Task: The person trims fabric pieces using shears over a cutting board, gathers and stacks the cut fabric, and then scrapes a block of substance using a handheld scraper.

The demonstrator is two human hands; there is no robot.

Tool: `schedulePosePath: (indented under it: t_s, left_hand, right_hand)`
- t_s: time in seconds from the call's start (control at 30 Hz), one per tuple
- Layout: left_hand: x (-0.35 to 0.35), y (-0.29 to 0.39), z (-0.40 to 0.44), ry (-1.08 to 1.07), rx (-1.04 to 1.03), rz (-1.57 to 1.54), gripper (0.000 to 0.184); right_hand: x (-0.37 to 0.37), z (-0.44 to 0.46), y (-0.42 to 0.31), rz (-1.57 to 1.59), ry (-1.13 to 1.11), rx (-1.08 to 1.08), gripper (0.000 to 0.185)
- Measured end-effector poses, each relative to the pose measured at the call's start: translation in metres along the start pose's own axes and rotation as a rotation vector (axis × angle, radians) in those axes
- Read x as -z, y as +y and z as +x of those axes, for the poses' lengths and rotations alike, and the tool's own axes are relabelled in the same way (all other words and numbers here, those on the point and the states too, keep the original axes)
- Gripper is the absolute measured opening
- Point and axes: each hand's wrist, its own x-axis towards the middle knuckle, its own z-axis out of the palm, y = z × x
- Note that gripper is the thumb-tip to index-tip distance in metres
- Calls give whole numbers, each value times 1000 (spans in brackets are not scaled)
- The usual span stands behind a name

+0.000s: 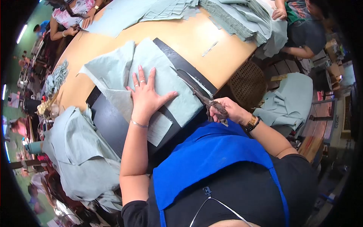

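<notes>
My left hand (pixel 145 94) lies flat with fingers spread on a pale green piece of fabric (pixel 151 56), pressing it onto a dark board (pixel 107 117). A folded-back flap of the fabric (pixel 109 72) lies to the left of that hand. My right hand (pixel 228 109) grips a pair of scissors (pixel 196 89) whose handles look wrapped in brown cloth. Their blades are apart at the fabric's right edge, with a thin strip of fabric (pixel 204 87) beside them. A small loose fabric piece (pixel 159 130) lies on the board below my left wrist.
The board rests on a light wooden table (pixel 189 36). Stacked fabric (pixel 234 19) sits at the back, more fabric (pixel 81 151) hangs at the left, and cut pieces (pixel 285 102) lie at the right. Scraps (pixel 56 77) pile at the left edge. Two people work across the table.
</notes>
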Motion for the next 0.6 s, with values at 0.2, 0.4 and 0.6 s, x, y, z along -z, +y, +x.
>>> schedulePosePath:
  t_s: [0.2, 0.4, 0.6]
  left_hand:
    - [1, -3, -4, 22, -30, 17, 106]
    - [-7, -25, 6, 46, -58, -113, 99]
    - [-6, -31, 4, 68, -35, -64, 97]
  right_hand:
    - [-15, 8, 3, -31, 74, 18, 20]
    - [-22, -4, 5, 17, 71, -41, 24]
    - [-32, 0, 9, -11, 21, -7, 35]
